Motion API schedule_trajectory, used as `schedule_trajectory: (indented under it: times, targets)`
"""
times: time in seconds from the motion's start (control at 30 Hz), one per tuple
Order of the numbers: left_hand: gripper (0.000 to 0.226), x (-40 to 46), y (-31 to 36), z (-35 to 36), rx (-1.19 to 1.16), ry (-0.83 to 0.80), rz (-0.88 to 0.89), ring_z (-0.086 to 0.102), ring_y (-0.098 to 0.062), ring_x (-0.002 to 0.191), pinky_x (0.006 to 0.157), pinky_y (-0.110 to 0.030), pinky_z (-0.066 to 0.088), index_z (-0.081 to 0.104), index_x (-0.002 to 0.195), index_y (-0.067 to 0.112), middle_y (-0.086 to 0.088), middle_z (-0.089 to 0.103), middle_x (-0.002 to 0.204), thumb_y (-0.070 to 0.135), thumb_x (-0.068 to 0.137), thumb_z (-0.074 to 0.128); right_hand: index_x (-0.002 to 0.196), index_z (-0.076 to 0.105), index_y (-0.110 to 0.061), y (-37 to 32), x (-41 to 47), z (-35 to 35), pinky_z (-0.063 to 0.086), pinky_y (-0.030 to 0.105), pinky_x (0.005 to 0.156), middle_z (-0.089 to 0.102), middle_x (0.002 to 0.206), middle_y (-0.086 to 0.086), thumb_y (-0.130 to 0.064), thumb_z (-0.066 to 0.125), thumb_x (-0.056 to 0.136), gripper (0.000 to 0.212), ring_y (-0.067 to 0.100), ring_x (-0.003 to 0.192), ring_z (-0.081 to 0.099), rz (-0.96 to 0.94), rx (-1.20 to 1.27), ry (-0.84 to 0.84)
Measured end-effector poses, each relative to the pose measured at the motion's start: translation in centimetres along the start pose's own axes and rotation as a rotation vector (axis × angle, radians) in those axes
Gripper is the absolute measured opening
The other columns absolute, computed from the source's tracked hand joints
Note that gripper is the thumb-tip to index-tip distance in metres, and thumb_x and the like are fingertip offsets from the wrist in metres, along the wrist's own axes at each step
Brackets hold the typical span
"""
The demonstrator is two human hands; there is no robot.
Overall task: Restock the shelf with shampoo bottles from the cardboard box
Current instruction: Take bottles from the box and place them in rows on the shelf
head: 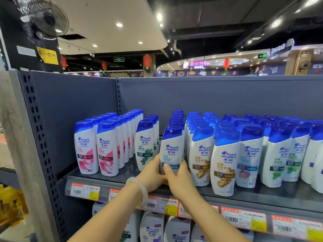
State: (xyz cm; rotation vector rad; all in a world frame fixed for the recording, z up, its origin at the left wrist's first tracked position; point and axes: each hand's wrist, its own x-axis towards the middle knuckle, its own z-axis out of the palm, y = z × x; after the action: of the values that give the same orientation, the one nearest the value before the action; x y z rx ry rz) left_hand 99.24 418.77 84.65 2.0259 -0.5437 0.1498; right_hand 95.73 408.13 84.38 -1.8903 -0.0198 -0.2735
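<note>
White shampoo bottle (172,151) | base hidden by left hand (151,173), right hand (176,177)

One head-worn wide-angle camera looked forward and slightly upward at the grey shelf (262,194), from close in front of it at about its height. The forearms reached in from the bottom edge toward the middle. The lens bent the shelf edges outward, and above the back panel (209,95) the store ceiling and distant signs showed.
</note>
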Motion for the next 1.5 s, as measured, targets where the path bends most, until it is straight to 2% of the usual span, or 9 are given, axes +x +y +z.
schedule_trajectory:
  times: [0.2, 0.3, 0.5, 0.6, 0.7, 0.83, 1.07, 1.3, 1.5]
  targets:
    - [0.065, 0.2, -0.1, 0.2, 0.002, -0.035, -0.031, 0.05, 0.009, 0.1, 0.072, 0.005, 0.041, 0.039, 0.135, 0.018, 0.021, 0.052, 0.111, 0.008, 0.078, 0.069, 0.141, 0.026, -0.019, -0.1, 0.0, -0.2, 0.038, 0.033, 0.103, 0.039, 0.145, 0.003, -0.028, 0.045, 0.095, 0.05, 0.019, 0.132, 0.039, 0.004, -0.04, 0.015]
    - [0.065, 0.3, -0.4, 0.3, 0.023, -0.023, -0.037, 0.049, -0.002, 0.111, 0.082, -0.004, 0.041, 0.038, 0.135, 0.018, 0.012, 0.052, 0.12, 0.012, 0.078, 0.069, 0.143, 0.024, -0.018, 0.0, 0.0, -0.3, 0.038, 0.033, 0.103, 0.038, 0.146, 0.003, -0.025, 0.043, 0.095, 0.052, 0.019, 0.132, 0.038, 0.011, -0.064, 0.014]
    - [0.069, 0.1, -0.3, 0.1, 0.049, -0.03, -0.004, 0.05, -0.001, 0.112, 0.087, -0.009, 0.042, 0.037, 0.134, 0.019, 0.012, 0.052, 0.123, 0.018, 0.075, 0.074, 0.142, 0.024, -0.018, -0.2, -0.4, -0.8, 0.039, 0.034, 0.102, 0.04, 0.144, 0.005, -0.022, 0.047, 0.094, 0.053, 0.021, 0.131, 0.041, 0.055, -0.107, -0.026]
    - [0.07, -0.8, -0.3, -0.4, -0.018, -0.066, -0.01, 0.052, -0.009, 0.12, 0.101, -0.03, 0.045, 0.039, 0.131, 0.015, 0.002, 0.055, 0.131, 0.016, 0.072, 0.076, 0.139, 0.027, -0.013, -0.4, -1.6, -1.2, 0.037, 0.036, 0.107, 0.041, 0.144, 0.008, -0.016, 0.046, 0.093, 0.05, 0.023, 0.13, 0.041, 0.032, -0.138, -0.042]
    - [0.079, -2.8, 0.1, -1.2, -0.054, 0.076, -0.052, 0.047, -0.009, 0.123, 0.106, -0.032, 0.04, 0.036, 0.137, 0.015, 0.0, 0.049, 0.135, 0.013, 0.071, 0.078, 0.139, 0.029, -0.01, -1.5, -3.4, -1.3, 0.034, 0.038, 0.11, 0.04, 0.144, 0.009, -0.016, 0.051, 0.09, 0.055, 0.023, 0.131, 0.039, -0.088, -0.192, 0.012]
    - [0.061, -6.5, 0.2, -2.8, 0.071, 0.254, -0.097, 0.053, -0.02, 0.119, 0.101, -0.035, 0.044, 0.049, 0.128, 0.009, -0.01, 0.055, 0.129, 0.018, 0.074, 0.075, 0.142, 0.023, -0.008, -3.2, -5.3, 0.3, 0.029, 0.035, 0.112, 0.03, 0.145, 0.012, -0.021, 0.059, 0.085, 0.068, 0.024, 0.133, 0.034, -0.208, -0.243, 0.028]
    - [0.054, -15.6, -2.3, -5.4, 0.173, 0.378, -0.314, 0.055, -0.011, 0.107, 0.09, -0.024, 0.046, 0.054, 0.121, 0.011, -0.004, 0.059, 0.123, 0.023, 0.073, 0.077, 0.14, 0.026, -0.011, -1.6, -8.3, 6.3, 0.038, 0.038, 0.102, 0.034, 0.143, 0.012, -0.029, 0.062, 0.084, 0.069, 0.025, 0.127, 0.039, -0.159, -0.207, -0.301]
    - [0.068, -29.4, -9.5, -4.9, 0.307, 0.196, -0.837, 0.046, -0.023, 0.127, 0.099, -0.031, 0.042, 0.042, 0.135, 0.011, -0.007, 0.046, 0.139, 0.023, 0.076, 0.075, 0.136, 0.031, -0.004, 6.3, -15.6, 14.6, 0.038, 0.031, 0.075, 0.044, 0.127, 0.013, -0.027, 0.06, 0.086, 0.063, 0.028, 0.109, 0.047, -0.01, -0.318, -0.685]
    - [0.062, -39.4, -14.6, -5.2, 0.21, 0.241, -1.121, 0.05, -0.031, 0.121, 0.098, -0.037, 0.043, 0.047, 0.128, 0.001, -0.016, 0.051, 0.132, 0.013, 0.075, 0.075, 0.14, 0.025, -0.004, 11.2, -21.8, 19.1, 0.041, 0.042, 0.089, 0.032, 0.144, 0.016, -0.027, 0.058, 0.089, 0.064, 0.035, 0.12, 0.046, 0.198, -0.399, -0.933]
